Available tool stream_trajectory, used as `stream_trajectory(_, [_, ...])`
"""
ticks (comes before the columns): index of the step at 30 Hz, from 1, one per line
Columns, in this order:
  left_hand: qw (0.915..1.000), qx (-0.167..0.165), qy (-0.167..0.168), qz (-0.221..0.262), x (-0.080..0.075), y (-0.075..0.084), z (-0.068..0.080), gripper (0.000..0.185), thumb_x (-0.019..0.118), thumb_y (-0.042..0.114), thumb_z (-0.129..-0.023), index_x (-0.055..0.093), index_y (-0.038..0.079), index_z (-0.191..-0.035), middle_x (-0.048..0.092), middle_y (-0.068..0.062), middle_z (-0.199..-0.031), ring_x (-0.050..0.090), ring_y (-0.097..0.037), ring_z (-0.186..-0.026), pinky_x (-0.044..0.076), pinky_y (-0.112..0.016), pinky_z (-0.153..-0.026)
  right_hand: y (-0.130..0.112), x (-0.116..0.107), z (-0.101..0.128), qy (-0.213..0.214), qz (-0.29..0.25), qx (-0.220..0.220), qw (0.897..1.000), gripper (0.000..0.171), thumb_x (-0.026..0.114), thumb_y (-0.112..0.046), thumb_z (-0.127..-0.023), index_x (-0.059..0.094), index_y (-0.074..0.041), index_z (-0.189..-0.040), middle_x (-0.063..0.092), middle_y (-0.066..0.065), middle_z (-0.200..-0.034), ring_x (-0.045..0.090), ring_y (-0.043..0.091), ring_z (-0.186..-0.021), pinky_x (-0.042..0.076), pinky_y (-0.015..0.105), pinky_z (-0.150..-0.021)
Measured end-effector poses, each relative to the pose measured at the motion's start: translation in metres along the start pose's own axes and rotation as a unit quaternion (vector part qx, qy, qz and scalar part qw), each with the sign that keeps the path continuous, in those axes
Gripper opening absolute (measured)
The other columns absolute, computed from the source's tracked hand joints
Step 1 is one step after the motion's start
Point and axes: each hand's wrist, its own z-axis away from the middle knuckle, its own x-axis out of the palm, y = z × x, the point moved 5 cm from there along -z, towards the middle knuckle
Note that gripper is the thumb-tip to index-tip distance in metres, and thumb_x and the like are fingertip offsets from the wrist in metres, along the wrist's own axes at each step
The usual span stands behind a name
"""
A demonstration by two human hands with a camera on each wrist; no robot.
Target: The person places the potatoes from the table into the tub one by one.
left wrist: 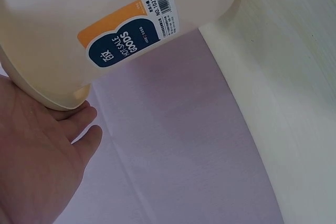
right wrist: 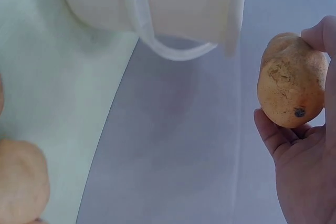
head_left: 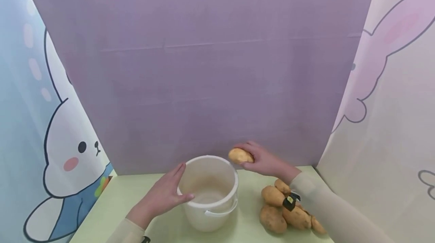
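Observation:
A white bucket (head_left: 210, 220) stands upright on the table with its handle hanging at the front right. Its visible inside shows only bare wall and floor. My left hand (head_left: 163, 196) rests against the left side of the rim, thumb and fairly straight fingers spread; in the left wrist view the bucket hides part of that hand (left wrist: 37, 150). My right hand (head_left: 263, 160) grips a potato (head_left: 240, 155) just beyond the bucket's right rim, above table height. The right wrist view shows this potato (right wrist: 291, 82) with a dark spot, held between thumb and fingers.
Several potatoes (head_left: 273, 218) lie heaped on the pale green table (head_left: 249, 213) to the right of the bucket, below my right forearm. A purple cloth wall (head_left: 210, 84) rises behind the table. Printed rabbit curtains (head_left: 71, 145) close in both sides.

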Motion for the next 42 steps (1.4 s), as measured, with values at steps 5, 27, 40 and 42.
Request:
stream_trajectory(5, [0.9999, -0.009, -0.008, 0.004, 0.003, -0.003, 0.001, 0.120, 0.068, 0.080, -0.094, 0.033, -0.006, -0.170, 0.034, -0.024, -0.176, 0.040, -0.046, -0.158, 0.040, -0.064, -0.125, -0.010, 0.014, -0.011, -0.023, -0.018, -0.007, 1.000, 0.057, 0.082, -0.026, -0.098, 0.066, -0.020, -0.152, 0.061, -0.002, -0.130, 0.061, 0.017, -0.111, 0.056, 0.040, -0.094])
stream_trajectory(27, [0.9998, -0.008, -0.009, 0.015, 0.007, -0.008, -0.007, 0.120, 0.069, 0.079, -0.094, 0.032, -0.006, -0.170, 0.034, -0.025, -0.176, 0.040, -0.046, -0.158, 0.038, -0.063, -0.126, -0.037, 0.054, -0.049, -0.097, -0.014, -0.028, 0.995, 0.064, 0.082, -0.033, -0.097, 0.063, -0.018, -0.157, 0.061, -0.001, -0.129, 0.059, 0.014, -0.106, 0.055, 0.034, -0.087])
stream_trajectory(40, [0.9999, -0.002, -0.013, 0.007, 0.007, -0.007, -0.006, 0.121, 0.064, 0.083, -0.095, 0.030, -0.005, -0.171, 0.031, -0.025, -0.177, 0.039, -0.047, -0.159, 0.037, -0.064, -0.126, -0.045, 0.079, -0.061, -0.146, 0.006, -0.053, 0.988, 0.068, 0.082, -0.031, -0.097, 0.060, -0.014, -0.159, 0.063, 0.000, -0.129, 0.059, 0.010, -0.106, 0.054, 0.030, -0.090])
stream_trajectory(42, [0.9999, -0.001, -0.013, 0.008, 0.007, -0.007, -0.006, 0.121, 0.064, 0.083, -0.095, 0.030, -0.005, -0.171, 0.031, -0.025, -0.177, 0.039, -0.048, -0.158, 0.037, -0.064, -0.126, -0.046, 0.083, -0.062, -0.152, 0.011, -0.057, 0.987, 0.068, 0.082, -0.030, -0.097, 0.060, -0.012, -0.159, 0.063, 0.000, -0.129, 0.059, 0.010, -0.107, 0.054, 0.030, -0.093])
